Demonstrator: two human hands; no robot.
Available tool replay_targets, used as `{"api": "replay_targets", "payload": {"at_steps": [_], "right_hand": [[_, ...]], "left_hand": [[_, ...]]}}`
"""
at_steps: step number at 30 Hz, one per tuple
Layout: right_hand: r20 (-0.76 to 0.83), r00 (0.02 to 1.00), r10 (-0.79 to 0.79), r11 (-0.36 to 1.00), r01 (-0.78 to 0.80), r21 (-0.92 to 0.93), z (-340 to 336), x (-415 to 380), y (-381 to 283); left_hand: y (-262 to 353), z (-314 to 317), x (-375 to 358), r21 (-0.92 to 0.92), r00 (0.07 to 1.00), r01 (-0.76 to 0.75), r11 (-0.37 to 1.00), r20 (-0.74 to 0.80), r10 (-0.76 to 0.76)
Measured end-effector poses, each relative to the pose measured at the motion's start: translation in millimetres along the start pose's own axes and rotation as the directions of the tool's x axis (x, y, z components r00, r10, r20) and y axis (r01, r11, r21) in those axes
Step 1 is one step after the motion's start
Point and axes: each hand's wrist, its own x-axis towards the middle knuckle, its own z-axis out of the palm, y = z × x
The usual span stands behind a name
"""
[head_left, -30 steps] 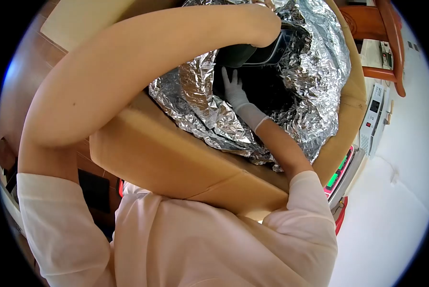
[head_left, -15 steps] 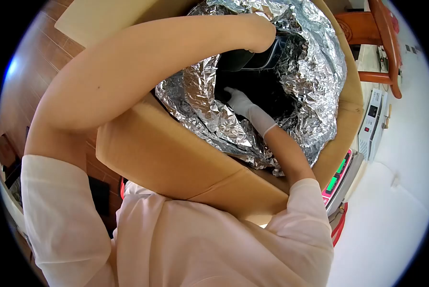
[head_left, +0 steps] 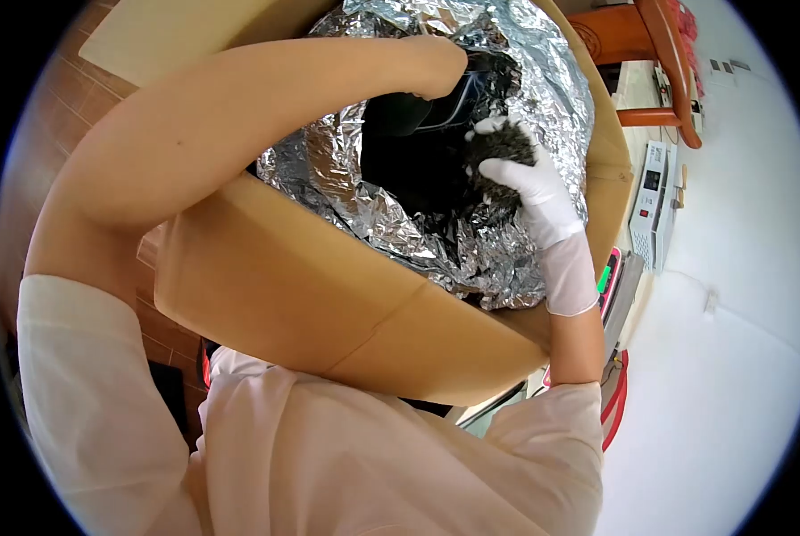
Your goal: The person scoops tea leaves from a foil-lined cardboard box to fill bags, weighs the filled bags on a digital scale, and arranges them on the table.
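My right hand (head_left: 529,188), in a white glove, is closed around a clump of dark, shredded, leaf-like material (head_left: 503,156) with pale flecks. It is over the right side of the foil-lined opening. My left arm reaches across the top, and the visible part of my left hand (head_left: 440,70) bends down beside a glossy dark container (head_left: 458,107). Its fingers are hidden. Crumpled silver foil (head_left: 552,89) lines the large cardboard box (head_left: 302,286). The inside of the foil is very dark, with more loose dark bits along its right wall.
A wooden chair (head_left: 663,54) stands at the upper right. Below it is a white device with a small display (head_left: 652,201). A pink-edged scale with a green display (head_left: 605,277) sits partly behind the box. Brown floor tiles (head_left: 87,98) show at left.
My right hand has risen from deep inside the foil lining and moved right, now with the dark clump in it. My left arm keeps about the same pose; the whole view has shifted slightly.
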Motion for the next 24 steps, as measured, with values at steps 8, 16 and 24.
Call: {"api": "replay_targets", "payload": {"at_steps": [8,16,24], "right_hand": [[-0.278,0.960,-0.029,0.944,0.118,0.309,21,24,0],[-0.133,0.990,-0.048,0.997,0.039,-0.069,18,22,3],[-0.241,0.945,-0.220,0.959,0.165,-0.229,10,23,18]], "left_hand": [[18,-11,-16,-0.082,0.999,-0.025,0.996,0.043,0.029],[19,-23,-18,-0.041,0.999,0.028,0.999,0.021,-0.027],[9,-20,-15,-0.015,0.994,0.089,0.996,-0.056,-0.090]]}}
